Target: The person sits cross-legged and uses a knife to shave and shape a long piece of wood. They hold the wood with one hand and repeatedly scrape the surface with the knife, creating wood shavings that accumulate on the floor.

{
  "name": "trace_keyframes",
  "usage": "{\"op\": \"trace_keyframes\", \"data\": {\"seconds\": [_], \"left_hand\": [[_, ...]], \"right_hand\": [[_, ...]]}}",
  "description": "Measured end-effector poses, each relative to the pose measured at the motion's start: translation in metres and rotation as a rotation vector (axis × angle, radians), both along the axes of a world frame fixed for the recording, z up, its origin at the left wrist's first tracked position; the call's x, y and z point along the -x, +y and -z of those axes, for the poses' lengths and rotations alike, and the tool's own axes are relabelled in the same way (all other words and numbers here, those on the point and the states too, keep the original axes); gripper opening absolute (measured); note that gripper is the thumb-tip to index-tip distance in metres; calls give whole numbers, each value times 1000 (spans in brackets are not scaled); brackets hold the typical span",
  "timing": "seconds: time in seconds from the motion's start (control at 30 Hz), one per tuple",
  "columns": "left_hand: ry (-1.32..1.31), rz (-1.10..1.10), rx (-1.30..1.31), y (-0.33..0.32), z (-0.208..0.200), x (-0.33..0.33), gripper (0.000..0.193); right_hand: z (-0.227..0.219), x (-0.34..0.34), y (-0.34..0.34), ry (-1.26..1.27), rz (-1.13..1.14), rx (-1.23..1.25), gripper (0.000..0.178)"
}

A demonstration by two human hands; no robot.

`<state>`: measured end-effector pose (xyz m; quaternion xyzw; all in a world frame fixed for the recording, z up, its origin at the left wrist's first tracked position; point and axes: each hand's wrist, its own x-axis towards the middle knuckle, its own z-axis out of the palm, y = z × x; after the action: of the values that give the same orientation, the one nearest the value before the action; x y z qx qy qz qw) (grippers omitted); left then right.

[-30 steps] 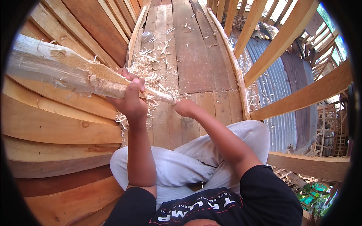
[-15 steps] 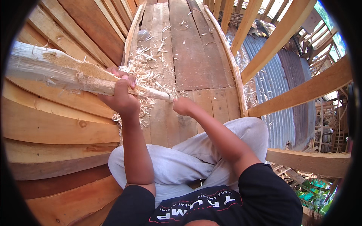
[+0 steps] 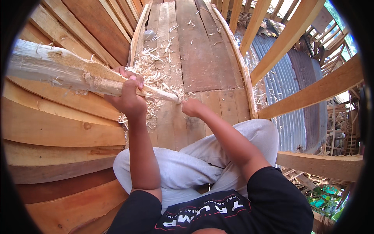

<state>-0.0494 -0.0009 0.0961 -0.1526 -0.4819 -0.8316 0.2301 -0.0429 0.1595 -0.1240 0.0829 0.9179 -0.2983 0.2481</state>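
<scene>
A thick, pale, roughly peeled wooden pole (image 3: 50, 70) comes in from the left and tapers to a thin end near the middle. My left hand (image 3: 130, 93) is wrapped round its narrower part, thumb on top. At the tapered tip, my right hand (image 3: 191, 107) is closed in a fist. What that fist holds is hidden behind the fingers. The pole's upper side has a rough tan cut with frayed fibres. Curled wood shavings (image 3: 156, 74) lie thickly under and beyond the pole's thin end.
I sit cross-legged on a plank floor (image 3: 200, 58). A plank wall (image 3: 58, 128) runs along my left. Wooden railing bars (image 3: 311, 91) stand on my right, with corrugated metal sheets (image 3: 286, 97) below them. A small clear round container (image 3: 149, 35) sits farther along the floor.
Both hands and the pole appear slightly farther right, along with a small shift of the whole view. Their grips look the same.
</scene>
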Motion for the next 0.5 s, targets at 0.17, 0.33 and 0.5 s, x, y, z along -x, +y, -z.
{"op": "trace_keyframes", "data": {"seconds": [0.17,0.33,0.5], "left_hand": [[-20,71,-10,-7,-2,0,27],[31,14,5,5,-5,-3,26],[5,14,-30,-9,3,-1,25]], "right_hand": [[-35,-30,1,-64,-86,-49,45],[-7,8,-1,-23,-94,-43,43],[-24,-13,-8,-45,5,-4,49]]}}
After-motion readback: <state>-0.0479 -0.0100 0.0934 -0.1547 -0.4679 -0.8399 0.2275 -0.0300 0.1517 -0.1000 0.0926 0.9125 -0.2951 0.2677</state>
